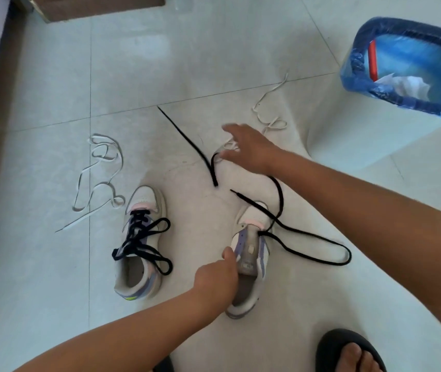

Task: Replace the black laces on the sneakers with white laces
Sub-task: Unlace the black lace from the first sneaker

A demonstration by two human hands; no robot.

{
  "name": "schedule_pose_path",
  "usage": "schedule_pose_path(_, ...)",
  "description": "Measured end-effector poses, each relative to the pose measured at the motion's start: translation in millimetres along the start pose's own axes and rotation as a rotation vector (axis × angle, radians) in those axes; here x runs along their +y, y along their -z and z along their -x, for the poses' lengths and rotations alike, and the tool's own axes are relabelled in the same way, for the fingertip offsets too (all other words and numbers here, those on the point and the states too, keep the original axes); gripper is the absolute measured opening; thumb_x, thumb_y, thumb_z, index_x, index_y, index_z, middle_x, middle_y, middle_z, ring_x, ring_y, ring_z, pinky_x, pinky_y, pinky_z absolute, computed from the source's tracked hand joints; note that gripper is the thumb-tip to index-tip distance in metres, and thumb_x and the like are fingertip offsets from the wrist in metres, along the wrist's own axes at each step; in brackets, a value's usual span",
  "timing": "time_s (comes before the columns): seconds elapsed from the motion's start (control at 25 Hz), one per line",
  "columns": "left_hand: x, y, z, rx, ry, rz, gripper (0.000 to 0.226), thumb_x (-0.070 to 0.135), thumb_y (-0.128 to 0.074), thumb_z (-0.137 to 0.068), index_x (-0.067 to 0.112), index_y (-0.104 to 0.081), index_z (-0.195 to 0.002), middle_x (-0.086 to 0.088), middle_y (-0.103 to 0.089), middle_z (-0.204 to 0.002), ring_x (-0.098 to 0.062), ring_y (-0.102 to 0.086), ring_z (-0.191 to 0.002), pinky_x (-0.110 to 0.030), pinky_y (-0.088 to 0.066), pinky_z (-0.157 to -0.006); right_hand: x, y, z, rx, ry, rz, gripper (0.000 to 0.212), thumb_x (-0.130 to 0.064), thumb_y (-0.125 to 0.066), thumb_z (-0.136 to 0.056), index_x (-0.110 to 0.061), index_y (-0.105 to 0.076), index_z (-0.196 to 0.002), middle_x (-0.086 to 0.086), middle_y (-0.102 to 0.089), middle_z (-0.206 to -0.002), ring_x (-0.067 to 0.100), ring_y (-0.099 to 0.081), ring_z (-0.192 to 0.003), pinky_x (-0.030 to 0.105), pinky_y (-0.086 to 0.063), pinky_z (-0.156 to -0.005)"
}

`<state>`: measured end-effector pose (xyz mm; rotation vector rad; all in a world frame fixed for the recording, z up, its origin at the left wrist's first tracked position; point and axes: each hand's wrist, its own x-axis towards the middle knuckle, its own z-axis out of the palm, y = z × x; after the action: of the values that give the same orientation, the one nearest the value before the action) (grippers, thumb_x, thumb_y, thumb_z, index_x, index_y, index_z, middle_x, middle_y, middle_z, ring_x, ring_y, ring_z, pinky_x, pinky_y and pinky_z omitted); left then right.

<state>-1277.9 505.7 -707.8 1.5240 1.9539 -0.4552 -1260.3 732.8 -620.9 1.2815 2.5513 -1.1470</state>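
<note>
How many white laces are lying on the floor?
2. One white lace lies left of the sneakers; the other white lace lies ahead, partly hidden under the right hand.

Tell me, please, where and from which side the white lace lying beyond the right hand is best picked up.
Probably at the loops nearest the right hand. There the white lace bunches into small curls by the fingers, which gives a pinch more to catch than the flat single strand trailing off towards the blue-lined bin. Come straight down from above, since it lies flat on the floor tiles, thumb and forefinger across a loop.
</note>
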Motion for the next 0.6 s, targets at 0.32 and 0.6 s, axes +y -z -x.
schedule_pose_path(0.32, -6, 20, -13, 0.174, 0.109, 0.321, 0.039, 0.026, -0.036, -0.097, 0.003, -0.028, -0.128, -0.009, -0.063, -0.099, -0.030, -0.063, -0.087, -0.032, -0.041, -0.065, 102, -85, 105, -0.209, -0.219, -0.029, 0.033, -0.025, -0.055, -0.093, -0.020, -0.051, -0.126, 0.000, -0.053, -0.125, 0.017, -0.053, -0.104, 0.018, -0.033, -0.081)
schedule_pose_path(0.6, -9, 32, -33, 0.166, 0.123, 0.207, 0.043, 0.011, -0.039, -0.094, 0.000, -0.025, -0.133, -0.011, -0.065, -0.101, -0.028, -0.063, -0.085, -0.030, -0.038, -0.059, 83, -97, 72, -0.183, -0.152, 0.008, 0.016, -0.027, -0.047, -0.097, -0.013, -0.052, -0.102, 0.005, -0.060, -0.097, 0.023, -0.054, -0.085, 0.032, -0.039, -0.071)
